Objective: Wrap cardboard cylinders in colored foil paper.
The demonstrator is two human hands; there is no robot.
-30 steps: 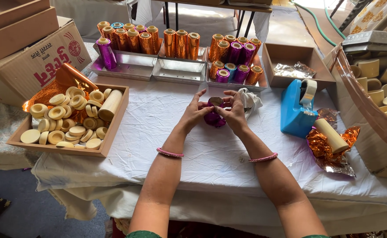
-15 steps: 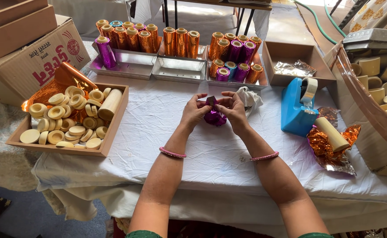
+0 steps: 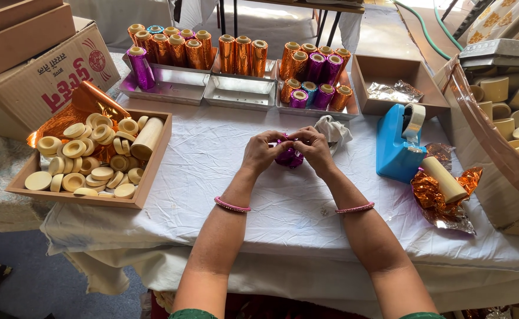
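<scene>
Head view, looking down at a surface (image 3: 271,207) covered with a white cloth. The left hand (image 3: 261,152) and right hand (image 3: 314,150) meet at mid-surface, both closed around a small roll wrapped in purple foil (image 3: 287,156). The fingertips of both hands pinch the foil at the top of the roll; only the lower part of the foil shows between the palms. The roll is held just above the cloth, in front of the metal trays. A crumpled white rag (image 3: 332,129) lies just behind the right hand.

At the left, a shallow wooden tray (image 3: 147,183) holds many cream-coloured discs (image 3: 85,165) and one plain cream roll. Along the far edge, metal trays (image 3: 236,94) carry upright rolls wrapped in orange and purple foil (image 3: 245,57). At the right stands a blue tape dispenser (image 3: 398,147); beside it a bare cream roll (image 3: 445,180) rests on a sheet of orange foil (image 3: 434,201).
</scene>
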